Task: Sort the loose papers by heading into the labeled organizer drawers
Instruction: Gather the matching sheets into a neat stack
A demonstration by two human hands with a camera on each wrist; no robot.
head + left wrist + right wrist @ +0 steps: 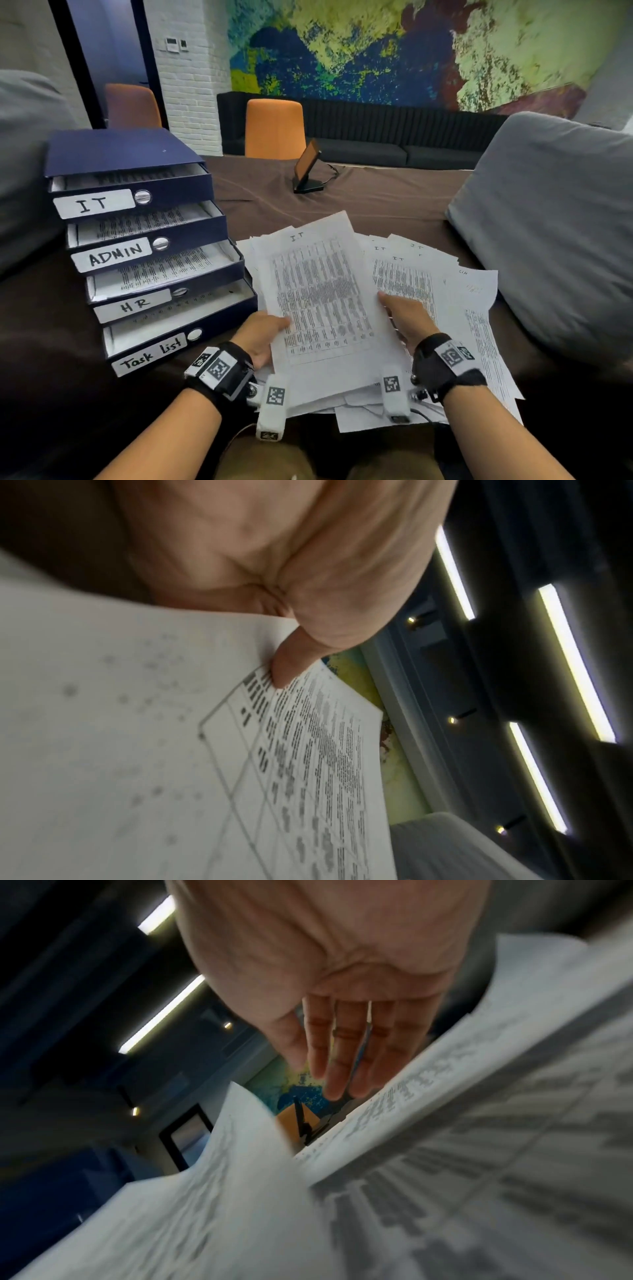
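A blue organizer (191, 219) stands at the left with all its drawers pulled partly out, labelled IT (94, 204), ADMIN (114, 255), HR (133, 303) and Task list (150, 354). Loose printed papers (431, 274) lie spread in front of me. My left hand (267, 332) pinches the left edge of a sheet headed IT (318, 291), thumb on top; the left wrist view shows that thumb (287, 666) on the sheet (308, 750). My right hand (407, 318) hovers at the sheet's right edge, fingers (342, 1047) straight and holding nothing above the papers (462, 1150).
A grey cushion (555, 222) borders the papers on the right, and another (24, 154) sits behind the organizer at the left. A small screen on a stand (308, 171) is farther back on the brown cloth (376, 198). An orange chair (274, 130) stands beyond.
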